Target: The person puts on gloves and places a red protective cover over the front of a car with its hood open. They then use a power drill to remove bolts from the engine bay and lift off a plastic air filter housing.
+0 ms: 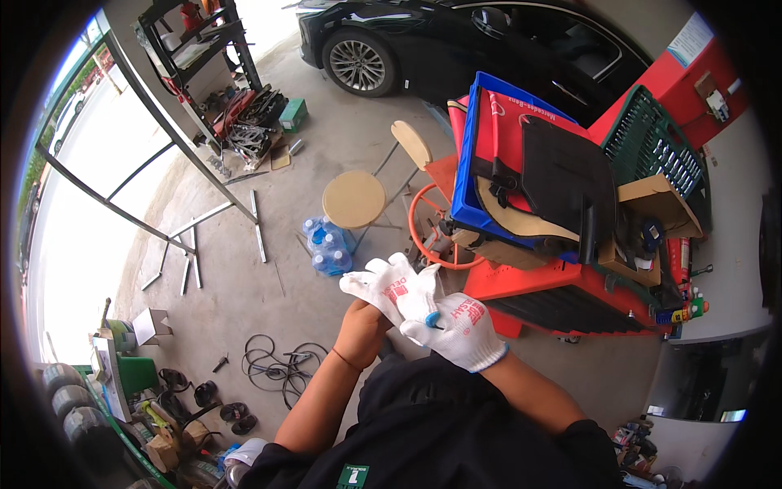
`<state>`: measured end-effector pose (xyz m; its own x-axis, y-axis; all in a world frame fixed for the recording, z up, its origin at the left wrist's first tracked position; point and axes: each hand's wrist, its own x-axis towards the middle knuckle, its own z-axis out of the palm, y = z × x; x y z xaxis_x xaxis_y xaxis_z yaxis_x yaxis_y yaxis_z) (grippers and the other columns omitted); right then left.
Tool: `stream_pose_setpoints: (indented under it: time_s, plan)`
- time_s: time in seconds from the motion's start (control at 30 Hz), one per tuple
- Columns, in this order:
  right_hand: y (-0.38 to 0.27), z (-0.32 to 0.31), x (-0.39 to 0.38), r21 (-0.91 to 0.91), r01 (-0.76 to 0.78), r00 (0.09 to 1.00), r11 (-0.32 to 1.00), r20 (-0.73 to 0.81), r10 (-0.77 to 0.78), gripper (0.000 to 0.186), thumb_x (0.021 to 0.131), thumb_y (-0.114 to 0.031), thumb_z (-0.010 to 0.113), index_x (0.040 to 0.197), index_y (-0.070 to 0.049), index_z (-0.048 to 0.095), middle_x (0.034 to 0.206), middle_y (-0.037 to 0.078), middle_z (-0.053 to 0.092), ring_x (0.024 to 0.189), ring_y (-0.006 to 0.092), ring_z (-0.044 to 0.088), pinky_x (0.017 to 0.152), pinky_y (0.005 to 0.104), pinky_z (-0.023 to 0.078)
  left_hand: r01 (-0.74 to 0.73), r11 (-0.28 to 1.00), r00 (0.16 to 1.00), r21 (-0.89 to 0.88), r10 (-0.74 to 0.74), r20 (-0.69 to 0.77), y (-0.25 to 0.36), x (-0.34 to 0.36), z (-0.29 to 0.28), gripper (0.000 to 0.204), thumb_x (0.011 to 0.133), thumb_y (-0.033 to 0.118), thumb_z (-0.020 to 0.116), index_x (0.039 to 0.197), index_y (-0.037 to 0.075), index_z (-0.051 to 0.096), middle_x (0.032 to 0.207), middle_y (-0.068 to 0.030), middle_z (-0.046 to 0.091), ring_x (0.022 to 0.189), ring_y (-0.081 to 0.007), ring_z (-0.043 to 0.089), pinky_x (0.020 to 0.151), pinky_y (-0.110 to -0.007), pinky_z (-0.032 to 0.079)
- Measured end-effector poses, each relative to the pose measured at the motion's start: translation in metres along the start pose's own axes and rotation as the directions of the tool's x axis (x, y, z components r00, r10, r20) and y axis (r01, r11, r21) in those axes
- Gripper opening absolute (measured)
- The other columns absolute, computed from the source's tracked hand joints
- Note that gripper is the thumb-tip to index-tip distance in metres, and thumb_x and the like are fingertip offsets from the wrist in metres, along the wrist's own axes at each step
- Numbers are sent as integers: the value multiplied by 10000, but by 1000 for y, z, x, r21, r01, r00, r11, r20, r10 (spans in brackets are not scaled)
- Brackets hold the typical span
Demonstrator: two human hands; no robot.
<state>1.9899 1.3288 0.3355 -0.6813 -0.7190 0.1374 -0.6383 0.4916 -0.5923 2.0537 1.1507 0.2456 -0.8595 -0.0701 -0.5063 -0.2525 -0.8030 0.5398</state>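
My left hand [363, 328] is bare, with a thin band at its wrist. It is curled against the underside of a loose white work glove [391, 287] with red print, and its fingertips are hidden. The empty-looking fingers of this glove spread out to the left. On my right hand [463, 332] is a matching white glove with a blue-edged cuff. Its fingers are closed on the loose glove near the small blue edge.
Beyond my hands stand a folding chair [355, 199] and blue-liquid bottles [329, 251]. To the right, a red cabinet [529, 281] carries a blue crate [471, 175] and socket set [652, 147]. Left are a metal frame [192, 236], coiled cable [281, 363] and sandals [238, 416]; a black car [456, 49] is parked behind.
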Motion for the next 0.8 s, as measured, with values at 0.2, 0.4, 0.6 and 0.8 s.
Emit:
stream_pose_setpoints:
  time_s: [0.2, 0.4, 0.6, 0.8]
  plan:
    - [11, 21, 2, 321, -356, 934, 878, 151, 323, 472, 985, -545, 580, 1019, -105, 750, 935, 103, 744, 869, 310, 705, 766, 382, 543, -605, 288, 748, 742, 524, 406, 7, -66, 28, 218, 962, 73, 621, 1135, -21, 528, 1028, -95, 603, 948, -169, 609, 874, -306, 505]
    - [2, 12, 2, 508, -511, 853, 693, 206, 479, 663, 994, -643, 503, 847, -36, 728, 687, 98, 671, 654, 203, 652, 661, 359, 509, -369, 701, 927, 610, 229, 297, 4, -48, 35, 246, 996, 172, 676, 1112, -2, 545, 965, -53, 643, 865, -133, 637, 793, -284, 518]
    - [24, -12, -11, 40, -156, 986, 987, 64, 153, 370, 988, -415, 590, 877, -81, 705, 668, 81, 660, 613, 265, 655, 571, 403, 495, -385, 864, 922, 324, 373, 101, 14, -23, 24, 107, 1031, 103, 560, 1035, 5, 516, 923, -92, 632, 771, -229, 684, 729, -359, 552]
    - [63, 26, -29, -32, 11, 999, 999, -41, -12, 182, 905, -217, 620, 1072, -146, 637, 819, 105, 690, 733, 307, 690, 578, 440, 518, -845, -251, 292, 472, 523, 801, -15, -45, 87, 308, 748, -66, 622, 1047, -3, 582, 1012, -179, 638, 917, -377, 649, 790, -436, 548]
